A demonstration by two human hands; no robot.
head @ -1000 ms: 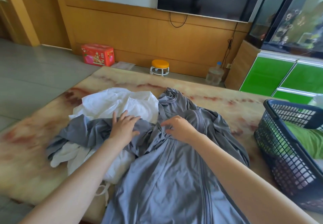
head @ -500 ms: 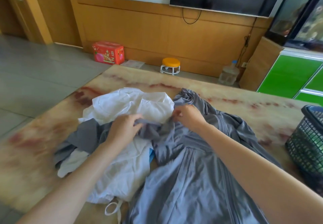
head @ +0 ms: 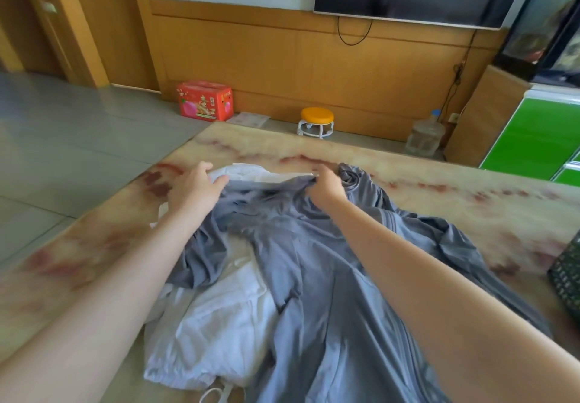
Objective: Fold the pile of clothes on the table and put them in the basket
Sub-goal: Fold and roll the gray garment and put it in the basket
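Looking down from the head view, I have both arms stretched out over the table (head: 423, 179), whose top is pale marble with reddish veins. My left hand (head: 195, 191) grips the far edge of the grey garment (head: 314, 264), thumb laid on top of the cloth and the other fingers curled over past it, so I cannot see their tips. My right hand (head: 324, 186) pinches the same far edge near a bunched, twisted part of the fabric, fingers curled tight round the cloth. Between my two hands the grey edge runs in a fairly straight line.

The grey garment lies spread toward me across the middle of the table, partly covering the white garment (head: 219, 324), which shows beneath it on my left and peeks out beyond the held edge. A corner of the dark mesh basket (head: 566, 280) stands at the right edge of the view, apart from the clothes.

Beyond the table, on the floor by the wood-panelled wall, sit a red box (head: 204, 100), a small stool (head: 316, 120) with an orange seat and a clear water jug (head: 425, 137).
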